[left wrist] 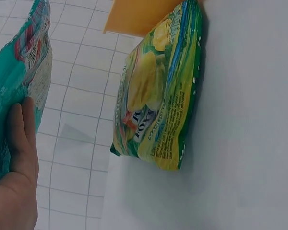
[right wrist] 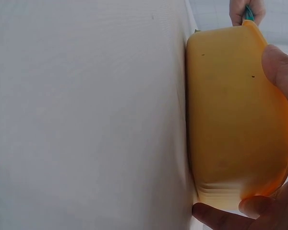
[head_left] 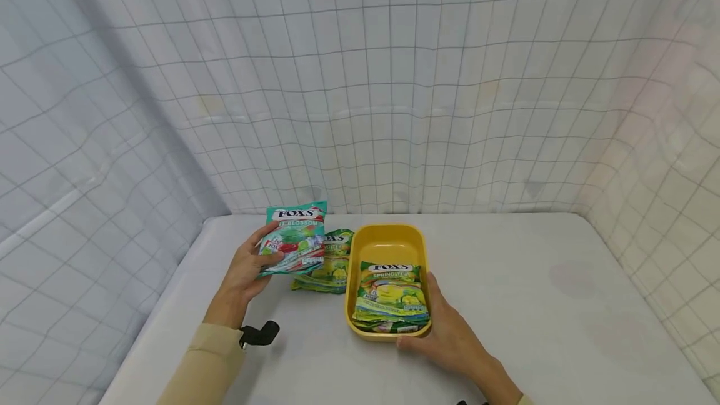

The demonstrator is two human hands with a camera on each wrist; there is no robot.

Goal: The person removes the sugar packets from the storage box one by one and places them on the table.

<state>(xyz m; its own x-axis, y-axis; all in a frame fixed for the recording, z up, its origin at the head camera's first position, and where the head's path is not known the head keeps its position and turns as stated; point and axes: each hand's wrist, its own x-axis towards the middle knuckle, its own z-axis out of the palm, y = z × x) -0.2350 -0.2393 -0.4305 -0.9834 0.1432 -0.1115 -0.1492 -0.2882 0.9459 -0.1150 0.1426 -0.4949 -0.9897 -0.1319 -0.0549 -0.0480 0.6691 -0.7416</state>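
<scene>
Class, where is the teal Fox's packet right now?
In the head view, the left hand holds the teal packet left of the yellow tray, partly hiding a green packet.

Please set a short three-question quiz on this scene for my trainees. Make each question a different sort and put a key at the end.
1. Short answer: Which hand holds the teal packet?

2. True or false: The right hand touches the yellow tray.

3. Fill in the missing word: On the green packet lying inside the yellow tray, the words under FOX'S read "SPRING ____".

Key:
1. The left hand.
2. True; its thumb and fingers are at the near right corner of the yellow tray, as the head view shows.
3. TEA.
</scene>
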